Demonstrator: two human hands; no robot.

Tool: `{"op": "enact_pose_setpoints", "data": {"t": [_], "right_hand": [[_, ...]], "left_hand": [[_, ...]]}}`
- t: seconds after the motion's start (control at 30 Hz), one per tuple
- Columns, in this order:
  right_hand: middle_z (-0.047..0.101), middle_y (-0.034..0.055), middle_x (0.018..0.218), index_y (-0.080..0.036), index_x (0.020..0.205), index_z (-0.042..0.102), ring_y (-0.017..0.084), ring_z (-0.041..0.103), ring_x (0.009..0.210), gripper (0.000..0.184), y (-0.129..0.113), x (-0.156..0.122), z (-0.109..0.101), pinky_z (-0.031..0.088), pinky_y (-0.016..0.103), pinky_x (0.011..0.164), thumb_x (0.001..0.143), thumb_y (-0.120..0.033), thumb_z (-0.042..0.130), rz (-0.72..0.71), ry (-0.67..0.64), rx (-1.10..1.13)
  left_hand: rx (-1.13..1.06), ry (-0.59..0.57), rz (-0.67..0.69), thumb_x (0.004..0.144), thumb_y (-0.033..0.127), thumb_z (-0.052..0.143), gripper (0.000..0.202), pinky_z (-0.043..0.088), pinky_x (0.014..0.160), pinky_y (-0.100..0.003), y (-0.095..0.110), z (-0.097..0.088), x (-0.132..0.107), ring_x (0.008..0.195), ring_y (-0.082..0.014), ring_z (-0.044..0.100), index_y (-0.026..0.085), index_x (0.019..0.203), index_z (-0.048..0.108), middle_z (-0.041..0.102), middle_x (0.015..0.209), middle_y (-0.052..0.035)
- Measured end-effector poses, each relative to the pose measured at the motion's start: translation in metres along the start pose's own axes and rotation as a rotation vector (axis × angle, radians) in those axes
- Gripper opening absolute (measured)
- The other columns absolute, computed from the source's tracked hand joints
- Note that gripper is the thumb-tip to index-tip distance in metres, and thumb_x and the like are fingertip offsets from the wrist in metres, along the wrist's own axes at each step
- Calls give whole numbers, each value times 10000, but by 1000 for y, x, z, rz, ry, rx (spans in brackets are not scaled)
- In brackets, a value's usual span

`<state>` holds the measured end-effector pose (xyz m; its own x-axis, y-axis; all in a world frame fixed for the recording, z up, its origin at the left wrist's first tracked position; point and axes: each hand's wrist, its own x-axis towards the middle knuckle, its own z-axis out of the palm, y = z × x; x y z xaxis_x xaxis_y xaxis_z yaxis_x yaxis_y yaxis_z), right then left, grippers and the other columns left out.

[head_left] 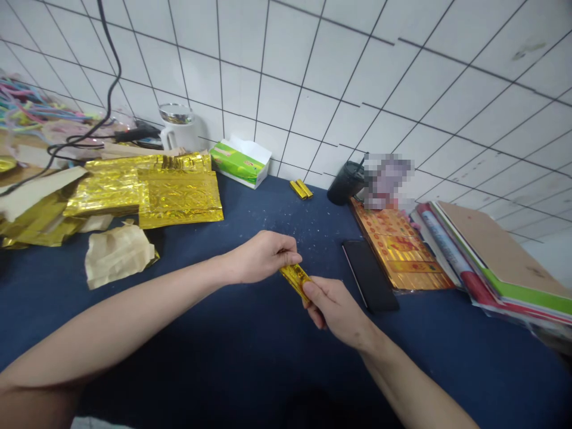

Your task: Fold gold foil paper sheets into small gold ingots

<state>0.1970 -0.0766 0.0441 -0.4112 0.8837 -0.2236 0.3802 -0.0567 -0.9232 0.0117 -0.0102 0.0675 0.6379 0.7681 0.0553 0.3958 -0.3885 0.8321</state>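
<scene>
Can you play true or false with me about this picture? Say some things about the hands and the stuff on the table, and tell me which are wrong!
1. The left hand and right hand hold the same gold strip. True.
2. The tissue pack is red. False: the tissue pack is mostly green.
3. The phone lies to the right of the right hand. True.
4. The mug is to the right of the tissue pack. False: the mug is to its left.
5. Two small gold rolls lie side by side near the wall. True.
</scene>
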Motion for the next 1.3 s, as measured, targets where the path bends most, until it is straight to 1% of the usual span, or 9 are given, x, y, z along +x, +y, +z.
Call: {"op": "enact_pose_setpoints", "data": {"t": [0.23,0.37,0.47,0.6,0.7,0.83,0.93,1.1,1.3], "right_hand": [[412,-68,414,-178,654,478,62,367,375,408,1,2,-3,274,194,407,891,-484,351,-5,23,-79],[388,-75,388,-182,637,463,58,330,348,416,5,4,-5,240,194,384,877,-503,356,17,15,-7],[374,-80,371,-182,624,460,54,313,333,422,7,5,-6,225,192,375,869,-511,363,28,9,34],[387,-79,367,-175,631,481,47,307,326,411,10,6,-6,222,186,368,862,-503,395,31,-5,68],[416,-74,362,-174,637,489,48,313,315,383,12,7,-5,231,179,353,849,-488,434,58,49,148],[483,-54,408,-165,696,527,62,378,342,356,12,9,-3,294,179,361,817,-498,484,83,143,291],[487,-47,419,-155,712,545,66,387,353,383,11,8,-2,301,184,368,804,-523,490,84,170,335],[448,-60,398,-163,671,516,57,345,346,362,14,7,-5,244,188,366,829,-487,485,23,216,267],[403,-70,406,-173,664,494,59,317,365,375,16,8,-10,234,202,387,850,-494,440,-45,223,148]], "left_hand": [[-204,-21,-46,852,273,413,229,348,421,-157,-6,1,2,421,-60,453,148,686,509,457,489,53],[-382,56,-34,894,328,338,271,366,399,-165,-7,-6,3,403,-65,462,137,842,523,467,500,53],[-450,44,-18,862,371,425,258,414,448,-182,-5,-6,2,464,-73,492,132,894,517,485,554,48],[-449,-27,-55,799,237,514,101,409,456,-171,-3,0,2,500,-68,485,140,827,516,495,579,49],[-429,50,-55,800,191,486,58,380,440,-157,-6,2,3,489,-60,466,145,782,517,500,574,47],[-376,183,-43,802,185,483,59,365,446,-153,-9,3,4,486,-50,447,151,809,531,510,595,48],[-349,237,-23,805,178,477,59,376,467,-153,-7,5,3,504,-47,451,155,818,529,512,622,47],[-448,222,-31,814,195,466,72,390,461,-159,-6,7,2,484,-45,454,151,842,516,507,620,48],[-564,174,-72,816,266,497,153,401,448,-172,-10,4,3,464,-55,490,146,909,510,544,617,36]]}}
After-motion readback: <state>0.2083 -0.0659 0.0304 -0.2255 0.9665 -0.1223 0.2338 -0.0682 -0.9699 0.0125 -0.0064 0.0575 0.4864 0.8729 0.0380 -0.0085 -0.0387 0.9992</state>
